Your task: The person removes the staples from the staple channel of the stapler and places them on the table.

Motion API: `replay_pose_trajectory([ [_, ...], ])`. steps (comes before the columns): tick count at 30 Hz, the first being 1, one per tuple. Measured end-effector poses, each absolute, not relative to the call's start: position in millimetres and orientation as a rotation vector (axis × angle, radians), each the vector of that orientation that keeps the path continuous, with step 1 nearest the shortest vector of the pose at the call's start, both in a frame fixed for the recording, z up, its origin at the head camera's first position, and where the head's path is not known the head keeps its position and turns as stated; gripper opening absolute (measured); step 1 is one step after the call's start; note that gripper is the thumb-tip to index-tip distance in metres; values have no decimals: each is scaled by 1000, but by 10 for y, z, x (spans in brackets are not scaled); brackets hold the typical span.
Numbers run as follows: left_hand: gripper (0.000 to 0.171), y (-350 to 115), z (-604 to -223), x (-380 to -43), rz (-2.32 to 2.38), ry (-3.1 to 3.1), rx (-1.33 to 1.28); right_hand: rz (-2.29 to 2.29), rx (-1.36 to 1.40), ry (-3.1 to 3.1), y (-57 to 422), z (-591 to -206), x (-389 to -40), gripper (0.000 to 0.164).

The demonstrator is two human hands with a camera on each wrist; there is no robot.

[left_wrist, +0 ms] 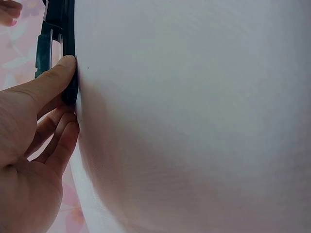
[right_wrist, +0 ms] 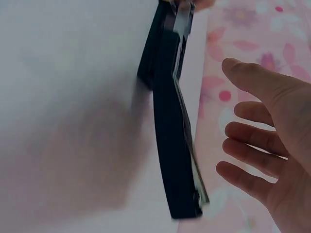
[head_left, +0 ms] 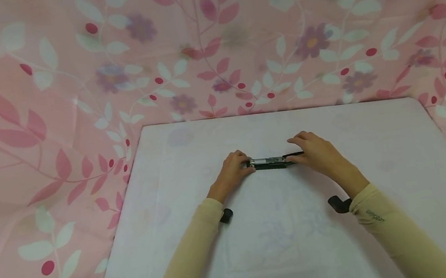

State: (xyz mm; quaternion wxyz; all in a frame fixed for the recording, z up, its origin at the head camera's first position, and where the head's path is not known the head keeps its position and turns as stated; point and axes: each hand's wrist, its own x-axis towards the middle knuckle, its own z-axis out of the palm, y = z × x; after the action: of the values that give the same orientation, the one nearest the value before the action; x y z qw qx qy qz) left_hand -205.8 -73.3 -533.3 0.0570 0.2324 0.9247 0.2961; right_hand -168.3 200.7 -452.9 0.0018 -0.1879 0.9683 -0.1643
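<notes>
A dark stapler [head_left: 270,166] lies opened out on the white tabletop, its metal track showing in the middle. My left hand [head_left: 231,171] pinches its left end between thumb and fingers; the left wrist view shows the thumb on the stapler's edge [left_wrist: 69,29]. In the right wrist view the stapler's dark top arm [right_wrist: 170,141] swings out from the base, with a strip of metal along its side. My right hand [right_wrist: 272,131] is beside this arm, fingers spread and apart from it. From the head view, the right hand [head_left: 321,154] partly hides the arm.
A white-covered table [head_left: 283,243] fills the lower part of the head view. Pink floral cloth [head_left: 212,56] rises behind it and at both sides. Dark wrist-worn devices [head_left: 339,204] show below each hand.
</notes>
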Motion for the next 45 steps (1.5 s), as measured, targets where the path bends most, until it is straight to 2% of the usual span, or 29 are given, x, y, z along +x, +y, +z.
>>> replay_pose_trajectory([
  [8, 39, -723, -5340, -2068, 859, 2817, 719, -471, -757, 3022, 1627, -4660, -1688, 50],
  [16, 39, -748, -5312, -2064, 843, 2827, 725, -475, -844, 3005, 1454, -4828, -1643, 42],
  [45, 39, -761, -5327, -2063, 829, 2842, 742, -479, -755, 2978, 1219, -4909, -1714, 44],
])
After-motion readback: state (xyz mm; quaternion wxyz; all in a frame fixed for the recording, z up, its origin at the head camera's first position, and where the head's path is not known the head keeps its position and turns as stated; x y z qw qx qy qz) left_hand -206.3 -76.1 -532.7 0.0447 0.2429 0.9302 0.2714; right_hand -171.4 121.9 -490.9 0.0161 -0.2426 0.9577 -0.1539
